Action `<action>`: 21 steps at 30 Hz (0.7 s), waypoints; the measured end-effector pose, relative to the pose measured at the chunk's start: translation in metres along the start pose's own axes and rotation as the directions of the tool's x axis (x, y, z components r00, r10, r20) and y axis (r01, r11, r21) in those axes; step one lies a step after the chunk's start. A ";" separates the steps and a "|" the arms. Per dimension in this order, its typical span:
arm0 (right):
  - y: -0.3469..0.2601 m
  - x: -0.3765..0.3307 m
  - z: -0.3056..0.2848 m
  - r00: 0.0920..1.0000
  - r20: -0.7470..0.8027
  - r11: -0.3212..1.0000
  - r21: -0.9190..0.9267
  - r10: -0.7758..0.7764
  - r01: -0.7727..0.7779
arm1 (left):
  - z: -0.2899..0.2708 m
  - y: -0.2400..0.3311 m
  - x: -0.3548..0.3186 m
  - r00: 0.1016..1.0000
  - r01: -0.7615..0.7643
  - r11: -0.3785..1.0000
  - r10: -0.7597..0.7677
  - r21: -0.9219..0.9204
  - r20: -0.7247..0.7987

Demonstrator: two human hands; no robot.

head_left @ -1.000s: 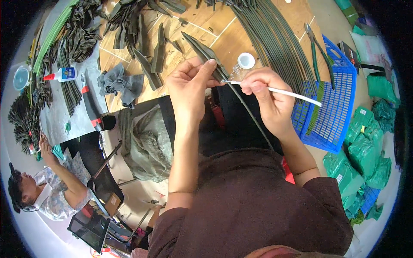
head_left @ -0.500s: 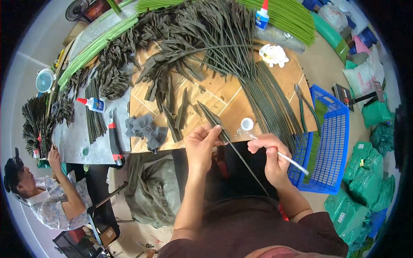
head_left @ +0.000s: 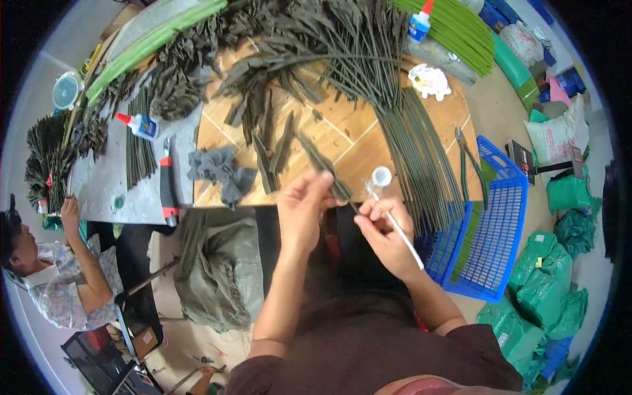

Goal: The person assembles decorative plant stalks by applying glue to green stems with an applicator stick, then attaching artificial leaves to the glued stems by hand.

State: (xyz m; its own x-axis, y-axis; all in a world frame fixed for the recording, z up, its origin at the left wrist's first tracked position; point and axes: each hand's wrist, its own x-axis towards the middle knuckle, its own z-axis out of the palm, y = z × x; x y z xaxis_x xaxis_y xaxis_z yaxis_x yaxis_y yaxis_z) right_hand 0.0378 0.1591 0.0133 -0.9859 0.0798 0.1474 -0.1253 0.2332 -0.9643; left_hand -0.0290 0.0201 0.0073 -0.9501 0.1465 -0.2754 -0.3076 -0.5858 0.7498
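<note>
At the table's front edge my left hand (head_left: 301,209) pinches a dark artificial leaf (head_left: 318,158) near its base, its tip pointing away from me over the table. Just to the right, my right hand (head_left: 390,232) grips a thin white stick (head_left: 401,238), with its thumb and fingers beside the leaf's stem. Whether they touch the stem is unclear. A small round white-rimmed container (head_left: 381,176) stands right beyond the right hand. Loose dark leaf pieces (head_left: 282,145) lie left of the held leaf, and a crumpled grey cloth (head_left: 222,172) lies farther left.
Dark stems (head_left: 421,151) lie bundled at the right, beside pliers (head_left: 464,158) and a blue basket (head_left: 500,224). Glue bottles (head_left: 419,26) and a red-and-black cutter (head_left: 168,187) are on the tables. A co-worker (head_left: 59,270) sits at left.
My right hand has moved left with the white stick, close to the leaf's stem. The leaf in my left hand has turned slightly. The whole view has shifted a little.
</note>
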 end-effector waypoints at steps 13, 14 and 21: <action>0.013 0.009 0.011 0.999 -0.048 0.983 0.185 0.020 -0.010 | -0.020 -0.010 0.004 0.989 0.099 0.982 -0.078 -0.162 0.128; 0.014 0.008 0.011 0.999 -0.048 0.983 0.185 0.024 -0.015 | -0.020 -0.011 0.004 0.990 0.090 0.986 -0.074 -0.138 0.120; 0.014 0.005 0.012 0.999 -0.043 0.989 0.143 -0.013 0.019 | -0.010 -0.014 0.001 0.998 0.054 0.996 -0.054 -0.066 0.014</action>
State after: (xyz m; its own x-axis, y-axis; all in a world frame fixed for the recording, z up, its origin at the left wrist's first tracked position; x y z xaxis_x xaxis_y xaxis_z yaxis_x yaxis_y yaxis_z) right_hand 0.0298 0.1510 -0.0026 -0.9784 0.1189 0.1692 -0.1587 0.0934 -0.9829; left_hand -0.0255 0.0203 -0.0097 -0.9329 0.1889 -0.3067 -0.3548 -0.6285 0.6922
